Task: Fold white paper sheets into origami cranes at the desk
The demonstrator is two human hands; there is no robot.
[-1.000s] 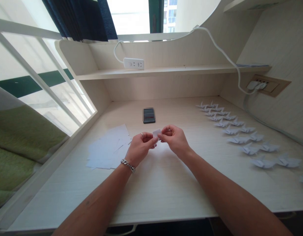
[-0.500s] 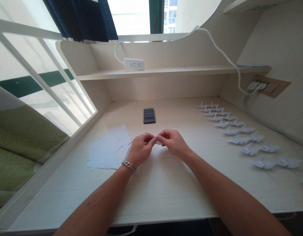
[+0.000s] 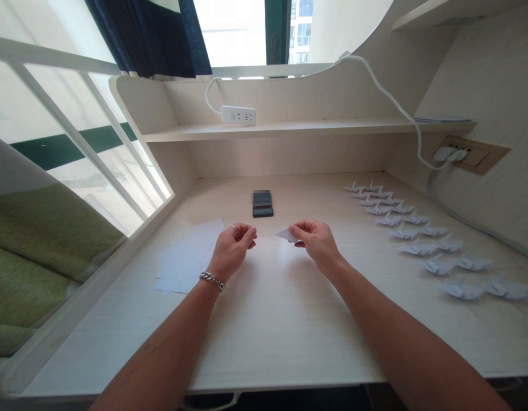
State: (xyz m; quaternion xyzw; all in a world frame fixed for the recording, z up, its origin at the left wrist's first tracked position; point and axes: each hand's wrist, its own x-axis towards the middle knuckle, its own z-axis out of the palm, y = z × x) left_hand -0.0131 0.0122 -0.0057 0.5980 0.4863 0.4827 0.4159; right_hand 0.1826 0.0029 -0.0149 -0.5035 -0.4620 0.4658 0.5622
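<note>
A small folded piece of white paper (image 3: 285,234) is pinched in my right hand (image 3: 317,242), its pointed tip facing left above the desk. My left hand (image 3: 233,245), with a ring and a chain bracelet, is apart from it on the left. Its thumb and fingers are pressed together, and nothing shows in them. Beneath and left of that hand lie loose white paper sheets (image 3: 184,257), spread over one another. To the right of my right hand stand several folded paper cranes (image 3: 418,246) in two rows running toward the back.
A dark phone (image 3: 262,204) lies on the desk (image 3: 285,319) beyond my hands. A white power strip (image 3: 238,115) sits on the shelf (image 3: 298,127). Its white cable hangs to the wall socket (image 3: 473,154) at right. White railing bars (image 3: 71,137) border the left side.
My hands have separated. The left has let go of the folded paper and moved left, while the right has shifted slightly right with it. The view has tilted a little.
</note>
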